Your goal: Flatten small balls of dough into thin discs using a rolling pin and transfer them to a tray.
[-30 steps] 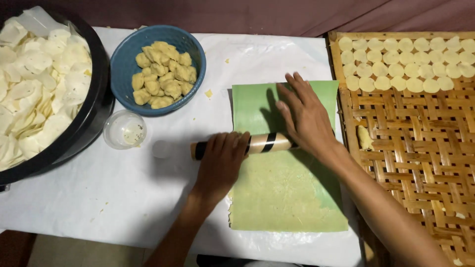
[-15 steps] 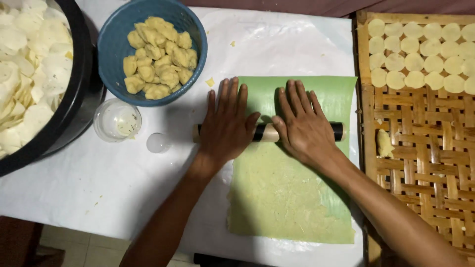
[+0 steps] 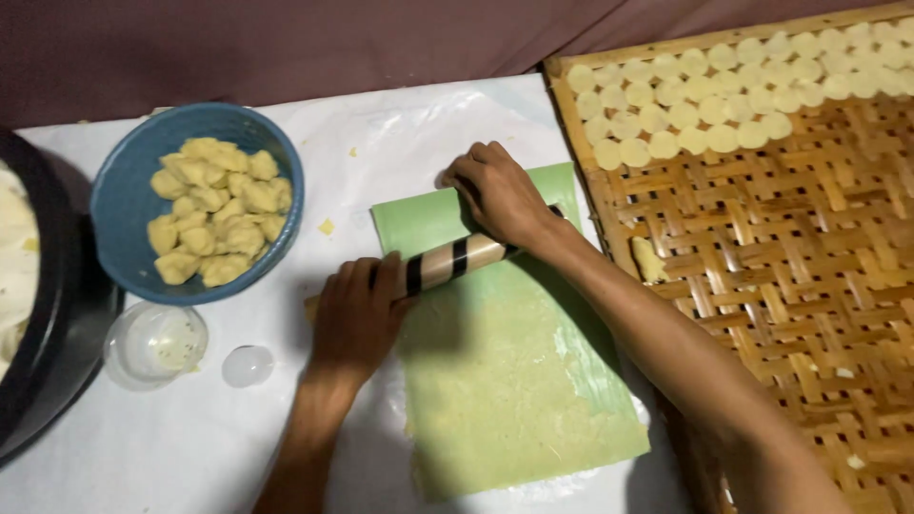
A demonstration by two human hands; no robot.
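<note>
Rolling pin (image 3: 447,264) lies tilted across the top of the green sheet (image 3: 514,381) on our worktop (image 3: 190,447); half a second ago it lay level. Our left hand (image 3: 357,319) and right hand (image 3: 500,195) press flat on its ends. One blue bowl (image 3: 124,205) of dough lumps (image 3: 214,209) sits left.
</note>
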